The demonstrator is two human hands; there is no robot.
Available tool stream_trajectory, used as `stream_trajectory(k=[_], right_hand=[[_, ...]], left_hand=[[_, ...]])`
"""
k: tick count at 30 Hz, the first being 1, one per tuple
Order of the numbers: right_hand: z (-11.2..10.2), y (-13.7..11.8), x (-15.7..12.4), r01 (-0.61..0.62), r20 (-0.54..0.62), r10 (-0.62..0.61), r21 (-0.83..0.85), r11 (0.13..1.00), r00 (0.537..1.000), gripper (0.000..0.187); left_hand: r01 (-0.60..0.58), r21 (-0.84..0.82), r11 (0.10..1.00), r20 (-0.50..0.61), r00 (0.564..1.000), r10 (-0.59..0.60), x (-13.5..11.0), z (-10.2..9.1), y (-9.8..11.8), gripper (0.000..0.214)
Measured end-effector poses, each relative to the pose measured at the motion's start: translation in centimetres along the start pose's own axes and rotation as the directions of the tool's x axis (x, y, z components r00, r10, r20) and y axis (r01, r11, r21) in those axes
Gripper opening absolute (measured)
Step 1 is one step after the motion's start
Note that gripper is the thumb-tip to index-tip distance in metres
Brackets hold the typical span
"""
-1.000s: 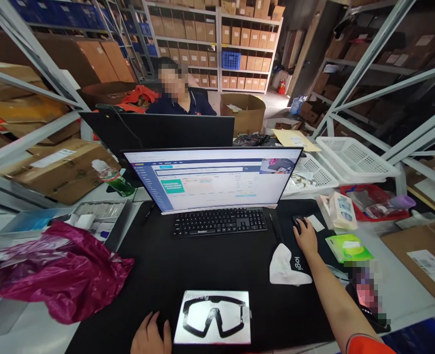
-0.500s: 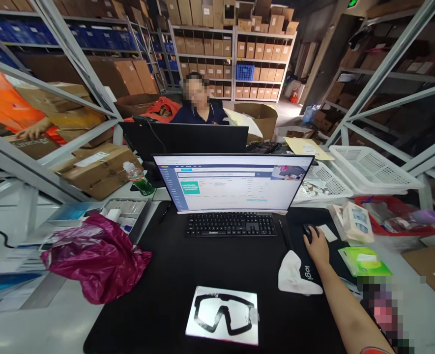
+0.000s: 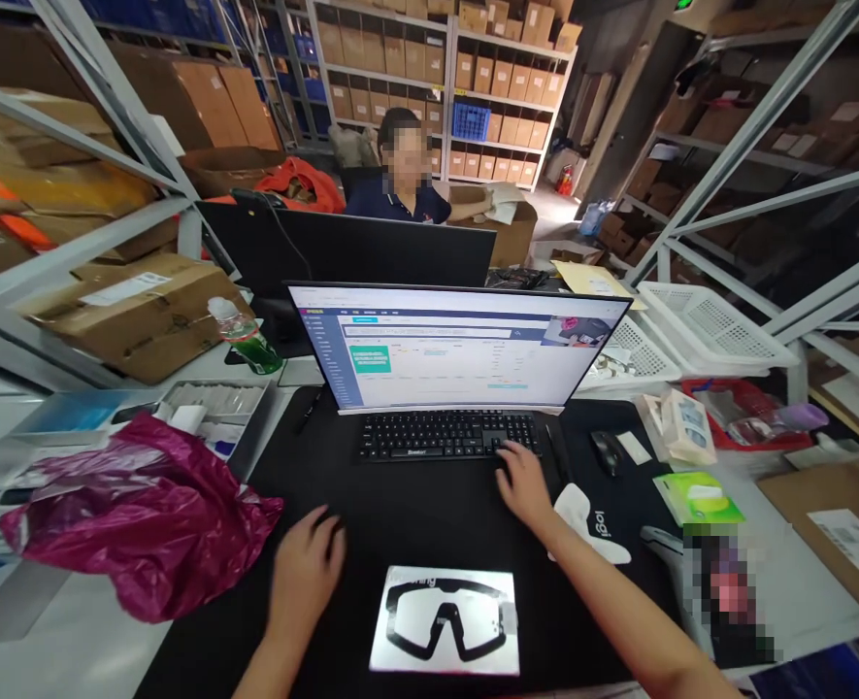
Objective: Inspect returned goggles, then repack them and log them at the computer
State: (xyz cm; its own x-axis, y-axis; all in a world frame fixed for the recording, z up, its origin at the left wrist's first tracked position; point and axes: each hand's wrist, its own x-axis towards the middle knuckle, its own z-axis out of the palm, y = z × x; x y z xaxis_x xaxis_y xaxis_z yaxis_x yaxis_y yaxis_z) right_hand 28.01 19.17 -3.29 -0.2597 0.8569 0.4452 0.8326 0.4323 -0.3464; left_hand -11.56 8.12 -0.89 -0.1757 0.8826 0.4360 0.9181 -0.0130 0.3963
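Note:
My right hand [image 3: 522,482] reaches the number-pad end of the black keyboard [image 3: 429,436], fingers stretched toward the keys and holding nothing. Over the black desk mat [image 3: 400,515] my left hand [image 3: 311,558] has loosely bent, parted fingers and nothing in it. A flat silver-white box [image 3: 444,621] printed with black goggles lies between my forearms. To the left of my left hand sits a crumpled magenta plastic bag [image 3: 152,524]. The mouse [image 3: 607,452] rests untouched right of the keyboard, and a white cloth [image 3: 581,524] lies partly behind my right forearm.
A lit monitor [image 3: 458,349] stands behind the keyboard, a second monitor [image 3: 356,248] beyond it. A person [image 3: 407,194] sits opposite, holding something white. Also around are a green-labelled bottle [image 3: 248,338], white baskets [image 3: 716,325], a scanner-like grey device [image 3: 680,573] and a cardboard box [image 3: 837,524].
My right hand has left the mouse and moved left to the keyboard. My left hand has come into view beside the magenta bag. The person opposite now sits more upright, an arm stretched out.

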Motion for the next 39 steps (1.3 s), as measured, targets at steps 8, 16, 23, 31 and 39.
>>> stream_trajectory(k=[8, 16, 23, 31, 39], right_hand=[[7.6, -7.3, 4.6, 0.139, 0.052, -0.137, -0.031, 0.990, 0.989, 0.049], [8.1, -7.4, 4.7, 0.072, 0.102, -0.067, -0.039, 0.997, 0.992, 0.053], [9.0, -9.1, 6.9, 0.074, 0.106, -0.074, 0.003, 0.997, 0.992, 0.049], [9.6, -11.5, 10.8, 0.017, 0.201, -0.014, -0.015, 1.000, 0.980, 0.046], [10.4, -11.0, 8.8, 0.045, 0.103, -0.044, -0.009, 0.999, 0.994, 0.044]], left_hand=[[0.337, -0.048, 0.940, -0.083, 0.937, -0.340, 7.9, 9.2, 3.3, 0.069], [0.292, -0.009, 0.956, -0.061, 0.954, -0.292, 6.9, 9.0, 3.7, 0.069], [-0.030, 0.010, 0.999, 0.072, 0.997, 0.030, 7.2, 9.8, 5.0, 0.042], [-0.223, 0.011, 0.975, 0.150, 0.964, 0.219, 9.6, 11.7, 4.9, 0.038], [-0.252, 0.100, 0.963, 0.066, 0.967, 0.246, 9.2, 12.1, 4.4, 0.040]])
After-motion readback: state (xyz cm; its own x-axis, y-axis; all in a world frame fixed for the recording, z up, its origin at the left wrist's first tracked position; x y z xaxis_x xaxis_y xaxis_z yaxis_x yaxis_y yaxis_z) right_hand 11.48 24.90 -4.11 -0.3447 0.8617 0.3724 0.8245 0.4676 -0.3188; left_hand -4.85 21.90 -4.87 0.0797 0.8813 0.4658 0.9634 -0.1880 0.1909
